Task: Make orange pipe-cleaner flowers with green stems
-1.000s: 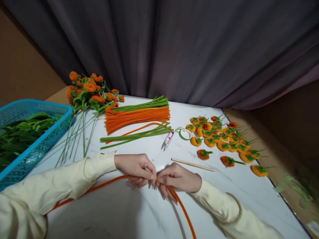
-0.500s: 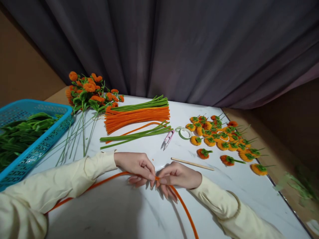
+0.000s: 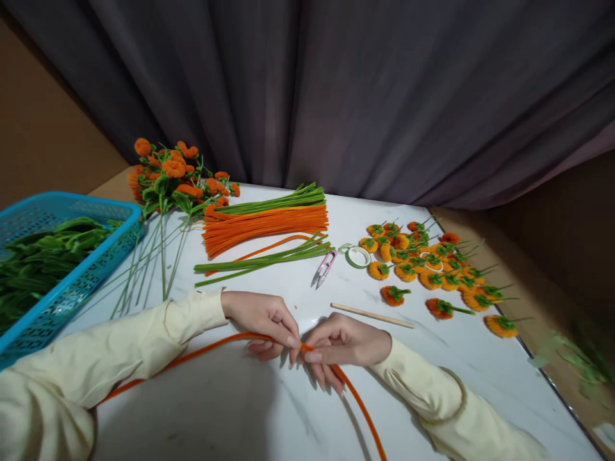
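A long orange pipe cleaner point(image 3: 358, 398) arcs across the front of the table and passes through both my hands. My left hand point(image 3: 269, 324) pinches it between thumb and forefinger. Close beside it, my right hand point(image 3: 343, 346) grips the same strand, and only a short orange piece shows between the fingertips. Whether this is one strand or two joined there I cannot tell. Just beyond my right hand lies a thin wooden stick point(image 3: 372, 315). Farther back is a pair of pink-handled thread snips point(image 3: 323, 269), with blades pointing towards me.
Behind the hands lie bundles of orange pipe cleaners point(image 3: 264, 225) and green pipe cleaners point(image 3: 264, 257). A blue basket point(image 3: 72, 301) with green leaves stands left, near stemmed orange flowers point(image 3: 173, 169). Right of a roll of green tape point(image 3: 358, 257) lie several flower heads point(image 3: 432, 280).
My right thumb has shifted slightly along the orange strand, and the strand's right end has swung a little to the right. Both hands keep their pinch.
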Tool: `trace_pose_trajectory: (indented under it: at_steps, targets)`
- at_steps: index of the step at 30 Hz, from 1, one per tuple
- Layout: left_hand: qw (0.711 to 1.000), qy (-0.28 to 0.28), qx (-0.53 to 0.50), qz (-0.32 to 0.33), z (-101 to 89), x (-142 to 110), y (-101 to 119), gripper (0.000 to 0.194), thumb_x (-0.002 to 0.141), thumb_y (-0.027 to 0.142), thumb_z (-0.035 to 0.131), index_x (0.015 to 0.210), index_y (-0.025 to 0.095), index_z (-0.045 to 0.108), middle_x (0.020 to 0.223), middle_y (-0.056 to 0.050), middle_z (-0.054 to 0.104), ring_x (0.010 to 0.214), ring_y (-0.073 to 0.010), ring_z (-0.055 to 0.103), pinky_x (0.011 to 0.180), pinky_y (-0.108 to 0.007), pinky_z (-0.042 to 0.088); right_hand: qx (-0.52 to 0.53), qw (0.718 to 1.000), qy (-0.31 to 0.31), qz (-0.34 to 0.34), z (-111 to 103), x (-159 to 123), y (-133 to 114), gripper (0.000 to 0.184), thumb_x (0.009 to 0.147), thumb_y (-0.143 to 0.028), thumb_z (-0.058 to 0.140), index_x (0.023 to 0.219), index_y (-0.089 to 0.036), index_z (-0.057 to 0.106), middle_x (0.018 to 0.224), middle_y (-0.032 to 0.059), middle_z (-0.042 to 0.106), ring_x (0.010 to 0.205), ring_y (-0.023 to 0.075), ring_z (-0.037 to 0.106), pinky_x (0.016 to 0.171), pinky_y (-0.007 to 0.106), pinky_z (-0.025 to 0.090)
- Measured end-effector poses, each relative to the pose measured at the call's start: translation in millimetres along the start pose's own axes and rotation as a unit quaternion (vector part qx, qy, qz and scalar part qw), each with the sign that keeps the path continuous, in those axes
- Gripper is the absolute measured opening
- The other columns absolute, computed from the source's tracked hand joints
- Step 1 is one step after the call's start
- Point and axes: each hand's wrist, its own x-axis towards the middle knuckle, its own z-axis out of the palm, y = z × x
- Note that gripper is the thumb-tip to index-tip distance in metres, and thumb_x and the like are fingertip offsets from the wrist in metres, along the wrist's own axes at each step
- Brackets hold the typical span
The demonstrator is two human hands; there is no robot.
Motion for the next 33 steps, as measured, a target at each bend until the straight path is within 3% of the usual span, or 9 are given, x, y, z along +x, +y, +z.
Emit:
trace_pose_trajectory:
  at_steps: [7, 11, 20, 25, 29, 33]
  targets:
    - [1.000, 0.024, 0.006, -0.001, 2.1, 3.8, -1.1, 0.037, 0.080, 0.048, 0.058, 0.079, 0.012, 0.062, 0.049, 0.002, 0.058, 0.035, -0.0068, 0.047, 0.036, -0.016, 0.038, -0.031, 0.996, 0.071, 0.041, 6.3, 4.1, -2.8, 0.039, 0.077, -0.045, 0.064, 0.076, -0.006, 0.062, 0.054, 0.0006, 0.059, 0.034, 0.0063, 0.052, 0.035, 0.015, 0.044]
    - [1.000, 0.017, 0.007, 0.000, 1.7, 3.7, 1.2, 0.038, 0.080, 0.049, 0.058, 0.074, 0.012, 0.060, 0.047, 0.001, 0.058, 0.034, -0.0065, 0.046, 0.035, -0.016, 0.037, -0.012, 0.997, 0.076, 0.033, 6.1, 4.4, -0.5, 0.040, 0.076, -0.046, 0.064, 0.067, -0.007, 0.061, 0.051, 0.0008, 0.059, 0.032, 0.0067, 0.051, 0.031, 0.015, 0.041]
    - [1.000, 0.001, -0.003, 0.008, -2.7, 1.8, 0.0, 0.034, 0.084, 0.045, 0.055, 0.073, 0.013, 0.057, 0.046, 0.002, 0.057, 0.031, -0.0060, 0.044, 0.032, -0.015, 0.035, -0.015, 0.997, 0.072, 0.015, 4.4, 6.3, 4.1, 0.040, 0.080, -0.048, 0.059, 0.068, -0.009, 0.058, 0.047, -0.0012, 0.058, 0.028, 0.0056, 0.048, 0.030, 0.014, 0.037]
    - [1.000, -0.002, -0.024, 0.000, -3.0, 1.8, -1.9, 0.034, 0.083, 0.044, 0.056, 0.071, 0.012, 0.057, 0.046, 0.001, 0.058, 0.031, -0.0067, 0.045, 0.032, -0.016, 0.036, -0.119, 0.990, 0.080, -0.003, 4.8, 3.6, 1.1, 0.039, 0.083, -0.046, 0.055, 0.072, -0.009, 0.060, 0.047, -0.0017, 0.055, 0.031, 0.0050, 0.048, 0.033, 0.014, 0.039]
    - [1.000, -0.005, -0.024, 0.000, -2.8, 2.6, -0.9, 0.035, 0.083, 0.044, 0.056, 0.069, 0.012, 0.057, 0.045, 0.001, 0.057, 0.031, -0.0069, 0.045, 0.031, -0.016, 0.036, -0.210, 0.970, 0.126, -0.014, 8.5, 3.2, 0.0, 0.039, 0.082, -0.044, 0.057, 0.059, -0.012, 0.056, 0.041, -0.0036, 0.049, 0.031, 0.0045, 0.046, 0.034, 0.013, 0.037]
    - [1.000, -0.001, -0.015, 0.005, -3.0, 3.1, -1.3, 0.035, 0.083, 0.043, 0.056, 0.067, 0.012, 0.057, 0.045, 0.000, 0.058, 0.031, -0.0070, 0.045, 0.032, -0.016, 0.037, -0.291, 0.943, 0.147, -0.069, 10.1, 4.9, 0.5, 0.044, 0.085, -0.040, 0.052, 0.050, -0.013, 0.053, 0.040, -0.0023, 0.049, 0.033, 0.0036, 0.042, 0.038, 0.014, 0.036]
